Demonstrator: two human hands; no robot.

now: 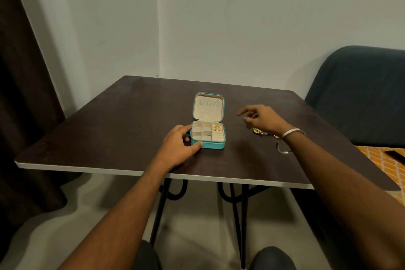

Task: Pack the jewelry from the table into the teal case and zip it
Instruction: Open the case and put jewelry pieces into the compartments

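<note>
The teal case lies open in the middle of the dark table, its cream lid folded back flat. A gold piece sits in the back right compartment; the other compartments look empty. My left hand grips the case's front left corner, thumb on the front wall and fingers round the left side. My right hand hovers above the table to the right of the case, fingers relaxed, with nothing plainly held. Beneath it lie a gold flower piece and a silver bangle.
A dark teal chair stands at the table's right side. An orange patterned surface with a dark flat object lies beyond the right edge. A dark curtain hangs at the left. The wall is close behind the table.
</note>
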